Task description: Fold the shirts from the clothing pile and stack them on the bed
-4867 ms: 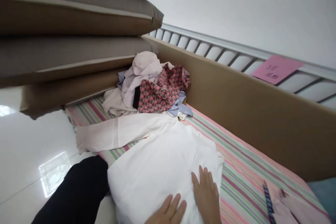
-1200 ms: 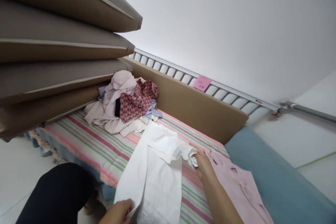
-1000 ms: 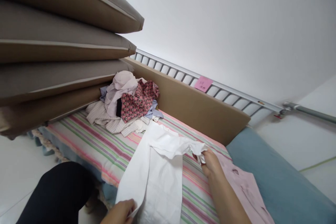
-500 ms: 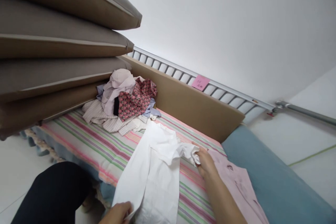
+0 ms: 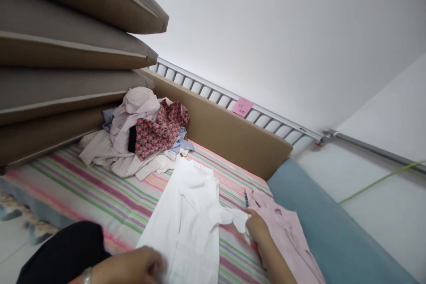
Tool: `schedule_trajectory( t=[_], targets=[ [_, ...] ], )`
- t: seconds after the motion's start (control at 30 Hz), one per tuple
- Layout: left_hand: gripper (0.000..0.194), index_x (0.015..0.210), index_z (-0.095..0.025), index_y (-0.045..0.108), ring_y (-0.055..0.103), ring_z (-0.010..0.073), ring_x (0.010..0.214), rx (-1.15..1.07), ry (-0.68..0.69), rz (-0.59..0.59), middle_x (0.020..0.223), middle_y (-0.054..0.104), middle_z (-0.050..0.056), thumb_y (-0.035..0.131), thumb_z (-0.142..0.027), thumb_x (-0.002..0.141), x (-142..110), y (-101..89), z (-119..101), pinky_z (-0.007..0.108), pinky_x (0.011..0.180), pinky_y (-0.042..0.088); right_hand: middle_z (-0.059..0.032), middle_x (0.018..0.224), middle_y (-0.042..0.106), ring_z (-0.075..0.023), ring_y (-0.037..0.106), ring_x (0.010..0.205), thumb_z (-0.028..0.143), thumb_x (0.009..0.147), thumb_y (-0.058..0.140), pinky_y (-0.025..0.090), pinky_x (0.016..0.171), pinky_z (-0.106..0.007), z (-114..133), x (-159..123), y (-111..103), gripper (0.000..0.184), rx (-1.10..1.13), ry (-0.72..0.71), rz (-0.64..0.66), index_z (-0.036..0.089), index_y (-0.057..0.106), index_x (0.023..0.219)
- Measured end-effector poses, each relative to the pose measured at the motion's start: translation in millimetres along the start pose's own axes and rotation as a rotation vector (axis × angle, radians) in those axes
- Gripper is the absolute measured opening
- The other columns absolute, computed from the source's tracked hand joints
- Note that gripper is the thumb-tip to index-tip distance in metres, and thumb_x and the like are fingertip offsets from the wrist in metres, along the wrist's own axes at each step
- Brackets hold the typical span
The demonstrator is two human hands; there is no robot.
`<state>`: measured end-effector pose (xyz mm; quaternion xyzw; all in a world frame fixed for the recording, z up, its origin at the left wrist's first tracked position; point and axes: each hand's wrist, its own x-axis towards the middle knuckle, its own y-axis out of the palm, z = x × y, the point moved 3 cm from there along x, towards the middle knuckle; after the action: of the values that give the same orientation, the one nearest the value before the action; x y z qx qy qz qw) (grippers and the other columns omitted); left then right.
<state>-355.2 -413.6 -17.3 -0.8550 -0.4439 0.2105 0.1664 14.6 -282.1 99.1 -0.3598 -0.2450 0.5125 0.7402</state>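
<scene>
A white shirt (image 5: pixel 195 213) lies lengthwise over the striped sheet, running down to the bottom edge of the view. My right hand (image 5: pixel 258 227) is closed on the shirt's sleeve, drawn out to the right. At the lower left, my left hand (image 5: pixel 141 264) is over the shirt's left edge. Its fingers are curled and smeared by motion, so whether they grip the cloth is unclear. A folded pink garment (image 5: pixel 282 226) lies just right of my right hand.
A heap of clothes, with a red patterned garment (image 5: pixel 159 131) on top, sits at the back left. Stacked grey-brown cushions (image 5: pixel 66 84) rise on the left. A brown board (image 5: pixel 219 128) stands against the metal rail; a blue padded edge (image 5: pixel 316 213) runs along the right.
The view has swung a little to the right. My left hand has come further into view over the shirt's edge. The sleeve in my right hand now hangs less bunched.
</scene>
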Motion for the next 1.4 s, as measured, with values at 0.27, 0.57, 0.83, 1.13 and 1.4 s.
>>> schedule_trajectory(
  t=[0.27,0.57,0.83,1.13,1.4],
  targets=[
    [0.058,0.133,-0.019,0.047,0.031,0.0297,0.135,0.469,0.135,-0.395,0.145,0.039,0.011,0.052,-0.014,0.076,79,-30.0,-14,0.047,0.11,0.026,-0.0146,0.13,0.055,-0.024,0.048,0.123,0.018,0.078,0.033,0.034,0.106,-0.038,100,-23,77,0.05,-0.368,-0.439,0.0,0.008,0.059,0.12],
    [0.054,0.135,-0.019,0.047,0.046,0.0343,0.125,0.873,0.261,-0.574,0.137,0.048,0.017,0.054,-0.036,0.084,120,7.3,33,0.049,0.099,0.037,-0.0181,0.148,0.029,-0.0281,0.02,0.139,0.044,0.089,0.038,0.019,0.113,-0.045,186,-8,268,0.062,-0.524,-0.69,0.193,0.005,0.037,0.138],
    [0.035,0.126,-0.025,0.052,0.059,0.0261,0.109,1.192,0.361,-0.824,0.12,0.064,0.008,0.042,-0.026,0.092,114,3.6,36,0.043,0.092,0.034,-0.0195,0.149,0.026,-0.0267,0.018,0.14,0.05,0.091,0.03,0.016,0.112,-0.04,175,68,321,0.069,-0.596,-0.58,0.137,0.002,0.027,0.142],
    [0.073,0.133,-0.018,0.05,0.037,0.0381,0.13,0.84,0.195,-0.574,0.141,0.042,0.02,0.041,-0.068,0.081,110,2.5,24,0.054,0.102,0.027,-0.0171,0.147,0.032,-0.0249,0.025,0.138,0.041,0.086,0.048,0.023,0.111,-0.038,188,49,288,0.062,-0.433,-0.553,0.3,0.009,0.038,0.138],
    [0.063,0.14,-0.02,0.039,0.016,0.0361,0.139,0.737,0.166,-0.458,0.149,0.024,0.017,0.053,-0.044,0.083,102,-6.6,22,0.055,0.11,0.018,-0.0133,0.127,0.057,-0.0229,0.049,0.121,0.045,0.085,0.038,0.036,0.105,-0.04,16,-68,103,0.047,-0.074,-0.394,-0.121,0.014,0.061,0.113]
  ],
)
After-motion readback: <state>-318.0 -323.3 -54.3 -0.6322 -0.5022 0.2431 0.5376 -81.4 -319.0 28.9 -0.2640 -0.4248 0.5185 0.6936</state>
